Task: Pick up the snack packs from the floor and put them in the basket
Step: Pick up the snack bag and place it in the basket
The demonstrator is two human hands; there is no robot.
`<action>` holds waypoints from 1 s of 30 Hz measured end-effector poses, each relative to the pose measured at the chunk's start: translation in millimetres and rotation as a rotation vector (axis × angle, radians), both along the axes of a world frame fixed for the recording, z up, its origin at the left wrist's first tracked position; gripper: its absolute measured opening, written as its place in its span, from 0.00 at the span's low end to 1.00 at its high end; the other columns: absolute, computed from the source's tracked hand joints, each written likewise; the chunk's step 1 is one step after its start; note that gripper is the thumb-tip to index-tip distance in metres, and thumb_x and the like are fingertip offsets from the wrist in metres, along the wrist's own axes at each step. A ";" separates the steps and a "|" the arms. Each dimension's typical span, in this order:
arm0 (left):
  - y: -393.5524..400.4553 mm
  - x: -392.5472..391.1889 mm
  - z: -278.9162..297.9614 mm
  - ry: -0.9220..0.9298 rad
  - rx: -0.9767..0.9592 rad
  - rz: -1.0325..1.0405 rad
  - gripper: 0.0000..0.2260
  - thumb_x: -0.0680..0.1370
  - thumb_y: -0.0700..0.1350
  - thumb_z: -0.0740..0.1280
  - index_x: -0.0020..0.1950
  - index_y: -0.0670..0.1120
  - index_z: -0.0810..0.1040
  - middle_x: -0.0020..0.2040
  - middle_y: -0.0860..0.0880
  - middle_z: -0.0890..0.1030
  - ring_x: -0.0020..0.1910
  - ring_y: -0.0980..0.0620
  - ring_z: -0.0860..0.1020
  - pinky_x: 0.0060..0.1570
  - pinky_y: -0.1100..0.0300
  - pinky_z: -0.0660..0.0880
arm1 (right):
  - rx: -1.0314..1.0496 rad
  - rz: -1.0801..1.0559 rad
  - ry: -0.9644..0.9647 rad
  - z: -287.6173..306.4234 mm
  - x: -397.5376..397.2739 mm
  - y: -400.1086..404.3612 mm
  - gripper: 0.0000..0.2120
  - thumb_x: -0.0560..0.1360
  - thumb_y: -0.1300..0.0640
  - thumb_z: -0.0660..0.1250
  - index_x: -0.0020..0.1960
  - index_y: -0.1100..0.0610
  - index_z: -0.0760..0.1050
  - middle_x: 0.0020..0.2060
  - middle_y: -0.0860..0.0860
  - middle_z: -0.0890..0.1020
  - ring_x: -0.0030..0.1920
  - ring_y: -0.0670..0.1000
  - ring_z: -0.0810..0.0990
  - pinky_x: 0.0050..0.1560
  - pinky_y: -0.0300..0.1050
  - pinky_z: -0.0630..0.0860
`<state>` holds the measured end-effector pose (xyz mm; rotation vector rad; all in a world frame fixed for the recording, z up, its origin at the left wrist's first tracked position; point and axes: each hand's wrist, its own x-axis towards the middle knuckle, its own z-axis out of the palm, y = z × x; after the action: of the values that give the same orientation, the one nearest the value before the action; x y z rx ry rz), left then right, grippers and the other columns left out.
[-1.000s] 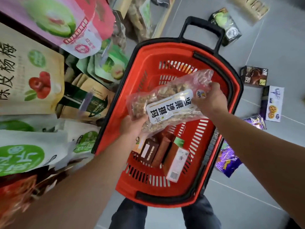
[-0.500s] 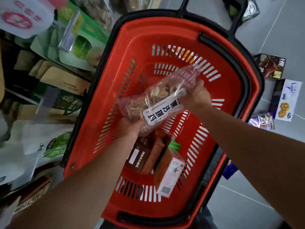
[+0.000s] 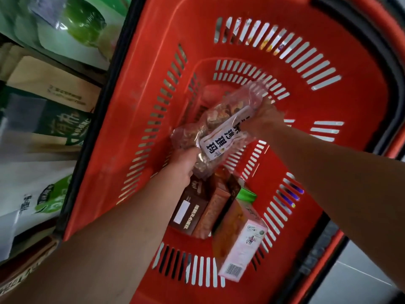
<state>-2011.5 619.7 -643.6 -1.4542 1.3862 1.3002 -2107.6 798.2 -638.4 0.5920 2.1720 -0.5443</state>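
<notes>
While both hands grip its ends, the snack pack slants lower-left to upper-right inside the basket.

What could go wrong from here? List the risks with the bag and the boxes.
1. The clear bag hangs inside the basket, pinched at its ends by the left hand and right hand; releasing one end first might swing it against the wall.
2. The boxes stand on end beneath its near end; the bag may tip them.
3. A hard drop may crumble the contents.
</notes>
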 end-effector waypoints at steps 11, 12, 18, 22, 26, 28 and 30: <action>-6.5 2.1 32.3 0.102 0.020 -0.089 0.04 0.78 0.43 0.68 0.50 0.51 0.76 0.44 0.51 0.78 0.45 0.52 0.77 0.58 0.53 0.75 | -0.126 0.183 -0.113 22.6 34.3 -9.1 0.24 0.75 0.57 0.70 0.70 0.54 0.69 0.63 0.54 0.77 0.64 0.55 0.76 0.65 0.50 0.74; -7.6 2.6 40.3 0.150 0.001 -0.158 0.04 0.78 0.42 0.68 0.46 0.51 0.76 0.43 0.52 0.79 0.45 0.51 0.78 0.56 0.53 0.75 | -0.129 0.177 -0.082 31.0 40.0 -8.9 0.23 0.74 0.57 0.71 0.68 0.55 0.70 0.61 0.53 0.79 0.61 0.55 0.78 0.63 0.51 0.75; -7.7 10.5 105.0 0.385 -0.057 -0.600 0.13 0.77 0.44 0.70 0.60 0.44 0.80 0.53 0.46 0.84 0.52 0.45 0.82 0.55 0.46 0.80 | -0.088 0.173 0.135 94.4 76.8 -8.8 0.30 0.68 0.46 0.70 0.69 0.47 0.70 0.63 0.49 0.78 0.57 0.53 0.81 0.56 0.47 0.79; -0.3 26.3 161.5 0.487 -0.066 -0.767 0.09 0.77 0.44 0.70 0.55 0.45 0.80 0.56 0.45 0.83 0.56 0.45 0.81 0.57 0.50 0.78 | -0.103 0.096 0.312 170.0 116.1 -2.1 0.27 0.72 0.51 0.66 0.71 0.53 0.71 0.64 0.55 0.78 0.62 0.58 0.77 0.58 0.43 0.73; 17.6 42.2 210.5 0.567 -0.045 -0.910 0.14 0.77 0.44 0.70 0.62 0.43 0.79 0.54 0.50 0.82 0.49 0.55 0.79 0.37 0.77 0.71 | -0.071 -0.099 0.472 227.2 160.4 20.3 0.23 0.69 0.51 0.63 0.61 0.58 0.77 0.55 0.57 0.81 0.57 0.58 0.79 0.56 0.44 0.72; 29.8 49.5 232.1 0.589 -0.035 -0.978 0.13 0.77 0.44 0.70 0.61 0.43 0.80 0.50 0.52 0.80 0.47 0.56 0.77 0.33 0.81 0.65 | -0.073 -0.228 0.489 241.9 180.8 37.4 0.19 0.69 0.51 0.64 0.57 0.57 0.78 0.51 0.54 0.82 0.52 0.55 0.80 0.53 0.43 0.72; 41.7 55.0 247.9 0.605 -0.050 -1.017 0.13 0.77 0.45 0.70 0.61 0.43 0.80 0.51 0.52 0.81 0.48 0.56 0.78 0.35 0.79 0.66 | -0.059 -0.311 0.485 254.6 200.1 54.9 0.16 0.72 0.55 0.66 0.59 0.57 0.78 0.52 0.51 0.80 0.52 0.52 0.79 0.53 0.40 0.71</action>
<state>-1956.4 661.4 -395.7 -0.1926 2.1325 1.0040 -1907.5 853.1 -383.8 0.8409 2.5154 -1.0005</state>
